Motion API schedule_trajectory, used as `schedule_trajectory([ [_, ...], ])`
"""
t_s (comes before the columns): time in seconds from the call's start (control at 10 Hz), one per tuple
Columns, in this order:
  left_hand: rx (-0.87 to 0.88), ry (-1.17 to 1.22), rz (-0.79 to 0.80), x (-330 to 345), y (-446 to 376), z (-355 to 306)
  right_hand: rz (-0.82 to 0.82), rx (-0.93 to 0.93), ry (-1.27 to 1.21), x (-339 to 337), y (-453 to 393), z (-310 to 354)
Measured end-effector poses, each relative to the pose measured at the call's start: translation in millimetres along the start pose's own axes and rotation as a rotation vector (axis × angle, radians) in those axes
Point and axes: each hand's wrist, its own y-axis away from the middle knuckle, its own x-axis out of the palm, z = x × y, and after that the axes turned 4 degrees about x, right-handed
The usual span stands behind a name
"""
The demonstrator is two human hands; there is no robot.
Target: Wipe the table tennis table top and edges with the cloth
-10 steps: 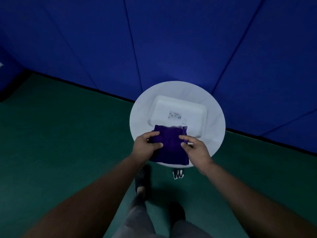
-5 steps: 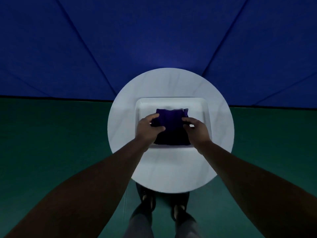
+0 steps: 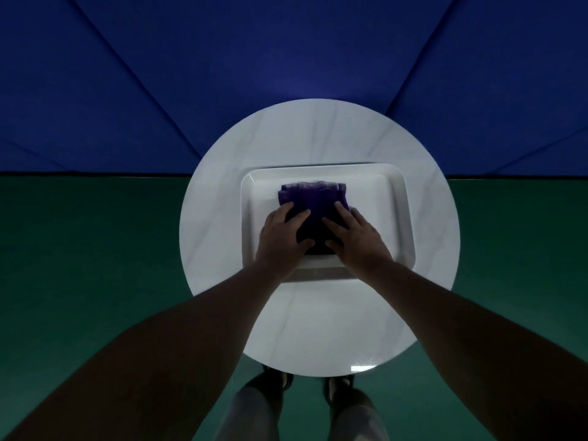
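so the purple cloth [image 3: 313, 198] is sitting folded inside the white rectangular tray [image 3: 394, 218], pretty much in the tray's middle, and the tray is on the round white desk [image 3: 318, 329], a bit toward the desk's far half. Both hands are on the near part of the cloth: left hand [image 3: 281, 235] on the tray's left side of it, right hand [image 3: 356, 237] on the right side. The fingers [image 3: 299, 214] of each hand lie spread and fairly flat on top of the fabric, pressing on it rather than clenched around it, thumbs angled in toward each other. Far edge of the cloth looks a bit rumpled. Beyond the tray there's a blue padded wall [image 3: 286, 74], green floor [image 3: 79, 265] all around, and the person's shoes [image 3: 276, 381] poke out under the desk's near edge
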Motion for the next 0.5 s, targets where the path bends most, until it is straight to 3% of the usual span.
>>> schedule_trajectory([
  [0.3,-0.106,-0.01,0.04,-1.7,3.9,-6.9,0.127,0.047,-0.03,-15.0,6.8,-1.4],
  [0.5,-0.089,0.027,-0.058,-51.9,17.2,-37.7,0.13,0.0,-0.011,-76.0,28.6,14.4],
])
